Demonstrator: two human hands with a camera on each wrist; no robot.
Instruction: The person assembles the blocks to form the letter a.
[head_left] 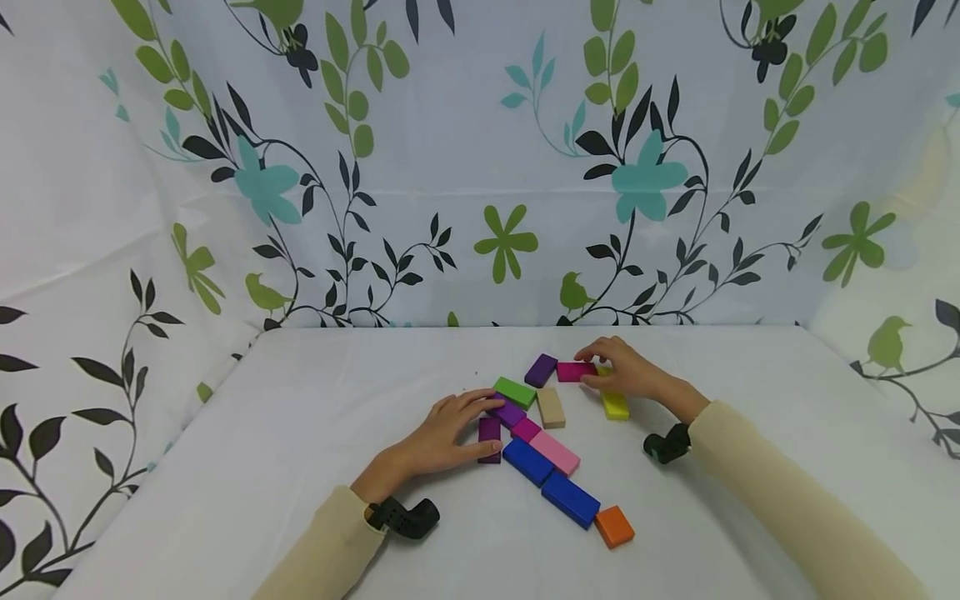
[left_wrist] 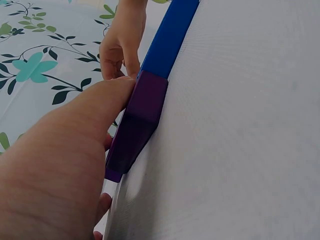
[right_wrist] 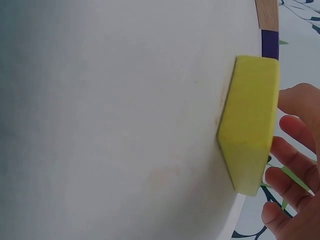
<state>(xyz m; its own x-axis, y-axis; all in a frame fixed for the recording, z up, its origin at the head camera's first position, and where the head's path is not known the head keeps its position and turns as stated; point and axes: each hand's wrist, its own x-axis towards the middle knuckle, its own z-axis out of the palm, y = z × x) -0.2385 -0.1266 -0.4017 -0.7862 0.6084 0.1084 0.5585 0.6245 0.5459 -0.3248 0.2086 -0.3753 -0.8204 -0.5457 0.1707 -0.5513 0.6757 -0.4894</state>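
Magenta rectangular block (head_left: 574,372) pinched by right hand (head_left: 630,372), far
Left hand (head_left: 438,433), grip spread, touches dark-purple rectangular block (head_left: 489,430), nearer.

Before me, the white desk (head_left: 247,433) runs back to a pale hanging cloth (head_left: 442,108) printed with green leaves (head_left: 152,64), dark vines and turquoise flowers (head_left: 649,179) (little green birds (head_left: 574,292) too); similar print flanks me both sides, in soft light.

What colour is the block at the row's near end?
Orange; the block shows best in the head view.
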